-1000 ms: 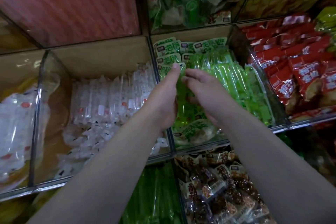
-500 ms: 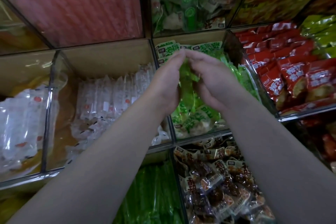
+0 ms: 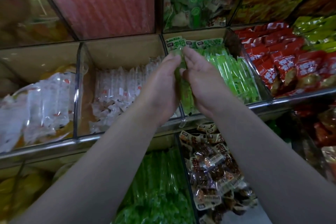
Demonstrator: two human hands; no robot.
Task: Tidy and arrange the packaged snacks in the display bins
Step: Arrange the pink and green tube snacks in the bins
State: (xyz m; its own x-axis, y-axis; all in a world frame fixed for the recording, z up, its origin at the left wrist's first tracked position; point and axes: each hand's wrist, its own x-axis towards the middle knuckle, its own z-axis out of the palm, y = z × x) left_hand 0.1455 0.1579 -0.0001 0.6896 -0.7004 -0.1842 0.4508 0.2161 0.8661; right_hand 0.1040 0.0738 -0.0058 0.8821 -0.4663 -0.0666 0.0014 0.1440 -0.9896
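Observation:
Both hands reach into the middle bin of green snack packs (image 3: 231, 71). My left hand (image 3: 163, 85) and my right hand (image 3: 201, 80) face each other, palms inward, with a bunch of upright green packs (image 3: 185, 87) squeezed between them. The fingers of both hands lie fairly straight along the packs' sides. The packs' white-and-green label ends (image 3: 181, 43) show above my fingertips at the back of the bin. More green packs stand in a neat row to the right of my hands. The front of the bin is hidden behind my wrists.
A clear divider (image 3: 180, 111) separates this bin from the white packs (image 3: 118, 85) on the left. Red packs (image 3: 283, 67) fill the bin on the right. Below are dark green sticks (image 3: 158, 183) and brown packs (image 3: 212, 165). A metal rail (image 3: 291, 100) edges the shelf front.
Both hands have slid toward the back of the bin and drawn closer together, pressing the green packs upright between the palms. The view has shifted slightly.

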